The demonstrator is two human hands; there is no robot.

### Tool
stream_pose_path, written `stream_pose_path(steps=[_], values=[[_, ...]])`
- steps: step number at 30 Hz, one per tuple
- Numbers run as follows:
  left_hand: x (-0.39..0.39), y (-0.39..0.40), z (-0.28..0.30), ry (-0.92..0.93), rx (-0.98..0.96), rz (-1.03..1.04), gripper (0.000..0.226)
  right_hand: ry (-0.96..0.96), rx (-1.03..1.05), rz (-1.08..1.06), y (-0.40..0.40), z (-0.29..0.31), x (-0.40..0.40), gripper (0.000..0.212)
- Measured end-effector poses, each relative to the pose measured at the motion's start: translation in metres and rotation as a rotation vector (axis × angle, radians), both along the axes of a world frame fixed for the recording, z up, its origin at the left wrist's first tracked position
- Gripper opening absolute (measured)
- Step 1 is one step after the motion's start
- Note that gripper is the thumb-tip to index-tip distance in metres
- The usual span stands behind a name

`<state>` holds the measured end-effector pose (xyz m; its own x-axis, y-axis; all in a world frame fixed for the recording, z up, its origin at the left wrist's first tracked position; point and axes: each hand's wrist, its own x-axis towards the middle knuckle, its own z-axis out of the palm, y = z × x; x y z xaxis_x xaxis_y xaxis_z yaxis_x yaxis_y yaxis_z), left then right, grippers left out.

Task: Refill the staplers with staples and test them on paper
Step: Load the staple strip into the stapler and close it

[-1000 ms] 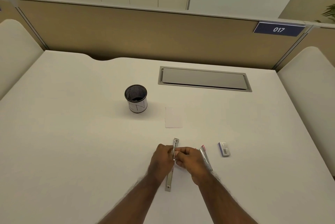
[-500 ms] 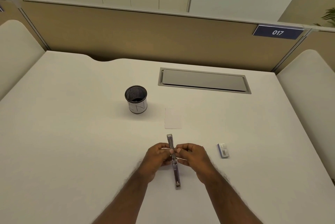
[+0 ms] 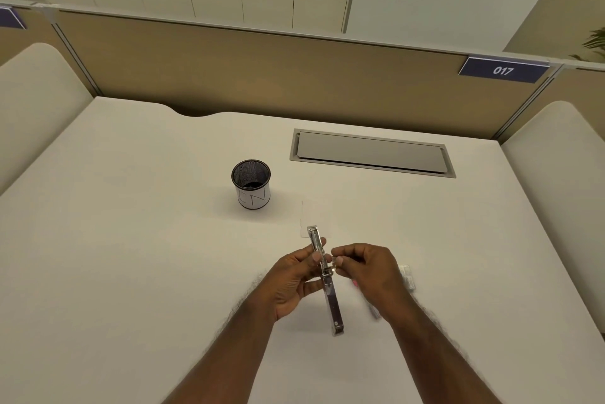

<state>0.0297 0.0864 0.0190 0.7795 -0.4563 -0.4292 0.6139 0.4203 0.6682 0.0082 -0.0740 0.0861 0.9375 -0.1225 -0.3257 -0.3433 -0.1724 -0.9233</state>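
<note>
A silver stapler, swung fully open into one long strip, is held just above the white bench with its far tip toward the paper and its near end toward the person. The left hand grips it from the left side, thumb and fingers curled around the upper half. The right hand sits just to the right of the stapler, its thumb and forefinger pinched together on something small at the stapler's hinge; what it holds is too small to tell. Under the right hand, a second stapler with a pink tip lies blurred on the bench, and a small box of staples peeks out just beyond the knuckles. A small square of white paper lies flat just past the stapler's far tip. Farther back and to the left stands a black mesh cup with a white label. A grey cable hatch is set into the bench behind, and a blue sign reading 017 hangs on the tan divider.
</note>
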Motion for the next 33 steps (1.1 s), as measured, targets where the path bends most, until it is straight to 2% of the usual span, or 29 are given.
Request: stream_pose_path(steps=[4, 11, 24, 28, 33], values=[[-0.001, -0.002, 0.006, -0.015, -0.027, -0.058, 0.040, -0.089, -0.087, 0.042, -0.003, 0.019, 0.001, 0.028], [-0.002, -0.006, 0.009, -0.036, -0.031, -0.123, 0.039, -0.231, -0.422, 0.233, -0.008, 0.033, 0.004, 0.033], [-0.003, -0.012, 0.019, -0.116, 0.021, -0.214, 0.033, -0.262, -0.794, 0.547, -0.013, 0.030, 0.008, 0.037], [-0.005, -0.014, 0.021, -0.122, 0.033, -0.233, 0.036, -0.223, -0.826, 0.610, -0.013, 0.033, 0.011, 0.038], [-0.006, -0.012, 0.022, -0.111, 0.021, -0.236, 0.034, -0.097, -0.616, 0.453, -0.018, 0.033, 0.013, 0.035]])
